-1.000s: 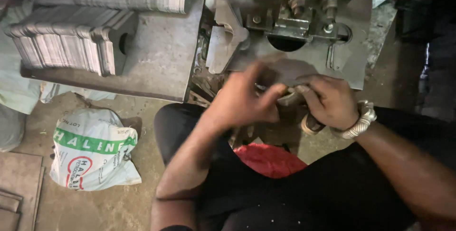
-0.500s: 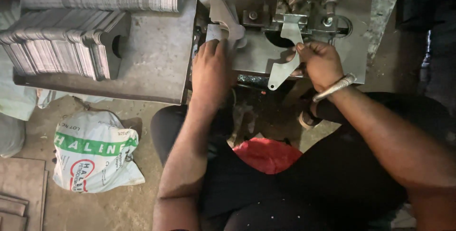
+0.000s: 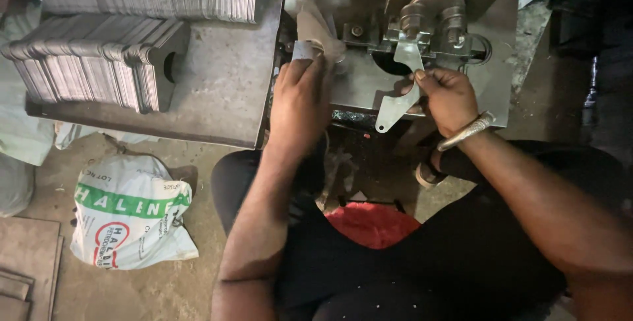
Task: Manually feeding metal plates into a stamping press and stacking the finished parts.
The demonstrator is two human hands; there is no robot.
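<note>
While the left hand (image 3: 298, 93) lies flat gripping a small metal piece (image 3: 304, 49), the right hand (image 3: 448, 96) pinches a curved plate (image 3: 399, 96).

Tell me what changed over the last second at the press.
The hands, together in front of the machine a second ago, parted. The left hand went up left to a small grey plate at the machine's edge. The right hand lifted a flat curved metal blank up toward the die. The stacked plates, the white sack and the red cloth stayed put.
</note>
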